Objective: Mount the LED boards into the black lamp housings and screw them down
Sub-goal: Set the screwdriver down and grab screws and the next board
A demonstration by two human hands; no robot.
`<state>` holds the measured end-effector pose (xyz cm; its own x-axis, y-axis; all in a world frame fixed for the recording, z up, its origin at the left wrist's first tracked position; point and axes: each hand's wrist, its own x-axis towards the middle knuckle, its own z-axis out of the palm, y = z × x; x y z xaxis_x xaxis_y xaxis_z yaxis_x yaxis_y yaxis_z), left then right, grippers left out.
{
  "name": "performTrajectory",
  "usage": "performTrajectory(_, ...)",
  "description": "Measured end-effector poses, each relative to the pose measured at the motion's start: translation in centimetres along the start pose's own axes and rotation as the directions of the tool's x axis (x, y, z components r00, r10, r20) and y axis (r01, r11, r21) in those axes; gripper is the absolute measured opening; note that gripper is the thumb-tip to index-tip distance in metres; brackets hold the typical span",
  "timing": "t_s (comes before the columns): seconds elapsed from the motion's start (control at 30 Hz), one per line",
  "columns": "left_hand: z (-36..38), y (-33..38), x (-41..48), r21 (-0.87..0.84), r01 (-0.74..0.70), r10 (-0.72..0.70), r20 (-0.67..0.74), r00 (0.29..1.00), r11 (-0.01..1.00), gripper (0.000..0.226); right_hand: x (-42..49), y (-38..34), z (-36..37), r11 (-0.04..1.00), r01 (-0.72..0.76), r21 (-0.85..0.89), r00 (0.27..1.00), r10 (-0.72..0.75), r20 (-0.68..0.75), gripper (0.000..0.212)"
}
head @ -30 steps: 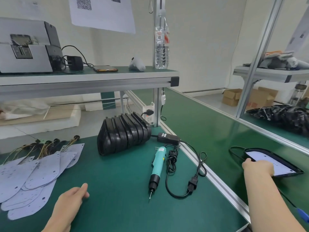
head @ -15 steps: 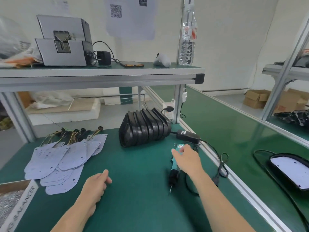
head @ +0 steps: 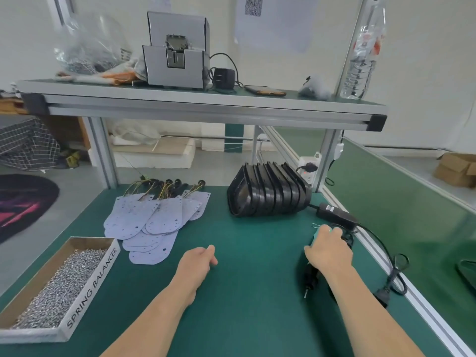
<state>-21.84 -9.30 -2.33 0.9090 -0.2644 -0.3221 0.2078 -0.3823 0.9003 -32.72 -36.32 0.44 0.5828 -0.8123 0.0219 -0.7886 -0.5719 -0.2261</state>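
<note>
- Bare counter [head: 247, 253] lies open between the left hand [head: 195, 264] and right hand [head: 327, 251], back to the housings [head: 268, 194].
- Boards [head: 144, 220] and screw box [head: 92, 282] block the left side.
- Adapter [head: 334, 215] and cable [head: 394, 269] line the right edge, by the driver [head: 309, 276] the right hand grips.
- Shelf [head: 206, 106] caps the room overhead.

A grey shelf [head: 206, 109] crosses the upper frame. On it, from left to right, sit a clear plastic bag [head: 90, 47], a grey boxy machine [head: 177, 63], a black plug adapter [head: 224, 78], a phone [head: 265, 90] lying flat and a water bottle [head: 360, 68]. A paper with a QR code [head: 273, 21] hangs on the wall above. Cardboard boxes [head: 456, 168] stand on the floor at far right, and a dark round rug [head: 23, 202] lies at far left.
</note>
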Motion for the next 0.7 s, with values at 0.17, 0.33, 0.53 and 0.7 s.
performTrajectory(0.17,-1.4,0.5,-0.2,-0.204,0.135,-0.133,0.022,0.991,0.97,0.017,-0.1,0.5,0.6,0.995,-0.023,0.094,1.0,0.024,-0.003,0.04)
performTrajectory(0.33,-7.0,1.6,0.6,-0.315,0.03,-0.076,-0.136,0.988,0.949,0.032,0.3,0.7,0.7,0.989,-0.049,0.139,0.999,0.046,0.028,0.047)
performTrajectory(0.53,-17.5,-0.8,0.8,0.19,-0.059,0.173,-0.661,0.73,0.98,0.028,0.6,0.7,0.7,0.994,-0.041,0.103,0.999,0.04,0.006,0.052)
performTrajectory(0.7,-20.7,-4.1,0.8,0.502,0.234,0.262,-0.729,0.632,0.832,0.026,1.0,-0.6,0.0,0.999,-0.01,-0.032,1.0,0.009,-0.016,0.054)
